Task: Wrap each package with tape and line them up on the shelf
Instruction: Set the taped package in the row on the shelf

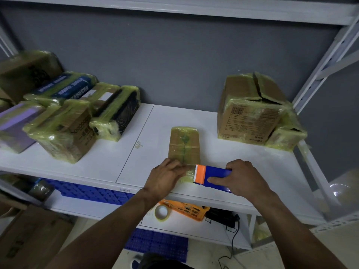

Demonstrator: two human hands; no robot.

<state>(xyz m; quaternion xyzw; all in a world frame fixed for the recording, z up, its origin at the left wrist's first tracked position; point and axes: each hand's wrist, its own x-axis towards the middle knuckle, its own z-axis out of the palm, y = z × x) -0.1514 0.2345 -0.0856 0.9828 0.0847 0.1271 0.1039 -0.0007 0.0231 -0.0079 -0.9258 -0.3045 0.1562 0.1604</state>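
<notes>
Flat brown cardboard package (184, 144) lies mid white shelf (242, 162), taping step: left hand (165, 177) presses straight-fingered on its near end, right hand (242, 177) grips blue-and-orange tape dispenser (211, 175); next probably needs tearing tape at teeth.

My left hand (167, 177) hides near end of flat package (184, 144); my right hand (242, 177) covers tape dispenser (215, 173) rear beside it; carton label (246, 121) right of it unreadable.
</notes>
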